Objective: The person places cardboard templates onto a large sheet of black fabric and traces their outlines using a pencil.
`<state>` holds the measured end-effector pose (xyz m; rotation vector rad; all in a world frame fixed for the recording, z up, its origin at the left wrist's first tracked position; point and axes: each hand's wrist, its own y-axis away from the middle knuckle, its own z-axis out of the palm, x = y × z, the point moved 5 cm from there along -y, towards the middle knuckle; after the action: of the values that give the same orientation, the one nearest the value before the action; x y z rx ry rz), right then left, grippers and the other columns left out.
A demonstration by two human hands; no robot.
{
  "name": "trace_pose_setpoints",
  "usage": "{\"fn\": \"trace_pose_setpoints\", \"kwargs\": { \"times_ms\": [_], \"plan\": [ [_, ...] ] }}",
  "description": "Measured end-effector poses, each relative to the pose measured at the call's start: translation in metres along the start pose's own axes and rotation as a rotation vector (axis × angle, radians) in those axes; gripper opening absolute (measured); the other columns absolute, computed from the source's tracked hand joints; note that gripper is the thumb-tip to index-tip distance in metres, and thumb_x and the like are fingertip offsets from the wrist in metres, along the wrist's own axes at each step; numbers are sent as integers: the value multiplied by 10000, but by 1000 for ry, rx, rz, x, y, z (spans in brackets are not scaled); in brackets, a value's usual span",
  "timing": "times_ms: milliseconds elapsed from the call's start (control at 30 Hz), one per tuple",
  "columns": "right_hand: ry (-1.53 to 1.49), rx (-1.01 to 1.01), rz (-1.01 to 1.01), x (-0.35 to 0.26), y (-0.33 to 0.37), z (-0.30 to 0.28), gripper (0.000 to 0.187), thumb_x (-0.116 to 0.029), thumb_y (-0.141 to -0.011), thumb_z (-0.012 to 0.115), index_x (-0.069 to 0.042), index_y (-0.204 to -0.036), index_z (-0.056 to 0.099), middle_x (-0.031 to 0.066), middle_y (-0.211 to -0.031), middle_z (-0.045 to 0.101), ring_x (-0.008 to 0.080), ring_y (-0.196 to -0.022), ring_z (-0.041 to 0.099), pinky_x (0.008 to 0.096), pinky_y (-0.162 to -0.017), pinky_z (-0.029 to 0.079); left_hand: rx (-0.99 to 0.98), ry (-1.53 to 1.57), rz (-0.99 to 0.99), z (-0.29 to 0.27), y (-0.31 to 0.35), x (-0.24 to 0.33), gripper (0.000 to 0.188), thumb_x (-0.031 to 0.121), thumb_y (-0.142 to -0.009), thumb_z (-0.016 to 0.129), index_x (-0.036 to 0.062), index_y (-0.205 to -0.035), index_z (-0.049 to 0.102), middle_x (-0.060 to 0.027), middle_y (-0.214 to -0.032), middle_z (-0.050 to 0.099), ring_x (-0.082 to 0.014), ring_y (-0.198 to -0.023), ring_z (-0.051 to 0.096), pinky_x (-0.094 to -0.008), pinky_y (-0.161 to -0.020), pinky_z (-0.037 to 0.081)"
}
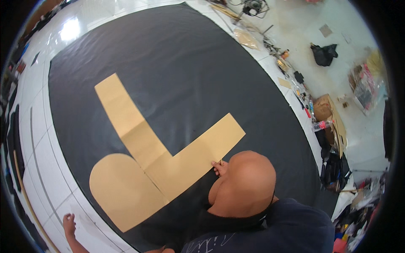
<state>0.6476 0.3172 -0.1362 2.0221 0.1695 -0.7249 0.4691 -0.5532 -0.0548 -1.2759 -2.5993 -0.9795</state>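
Note:
A large black sheet of smooth, leather-like material covers the floor. On it lie tan card pattern pieces: an angled piece with two straight arms, and a round-ended piece against its lower left edge. A dark seam runs between them. My right hand is at the near edge of the angled piece, fingers closed on what looks like a thin pencil-like stick, its tip too small to make out. Part of that hand is behind my bent knee. My left hand hangs over the tiles, fingers loosely apart, holding nothing visible.
White floor tiles border the sheet. Along the right edge lie small tools, a plastic bottle, brown cardboard and dark bags. Farther off are a black plastic bag and a clear bag of scraps. A long pole lies at left.

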Motion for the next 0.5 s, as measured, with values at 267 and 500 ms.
{"fn": "trace_pose_setpoints", "kwargs": {
  "times_ms": [267,500],
  "plan": [
    [-67,14,-49,10,-4,-3,329,-353,-903,741,-93,-796,572,-5,-623,532,91,-476,458,265,-420,343,-66,-6,-35,5,4,11,496,377,-891,655,74,-1272,555,-76,-936,608,-162,-649,563,-316,-472,408],
    [-91,40,-104,12,-8,-6,320,-332,-901,746,-71,-809,586,5,-623,534,97,-472,460,266,-426,358,-10,-7,29,7,19,39,492,330,-895,685,11,-1256,581,-124,-923,656,-174,-657,591,-316,-555,480]
  ]
}}
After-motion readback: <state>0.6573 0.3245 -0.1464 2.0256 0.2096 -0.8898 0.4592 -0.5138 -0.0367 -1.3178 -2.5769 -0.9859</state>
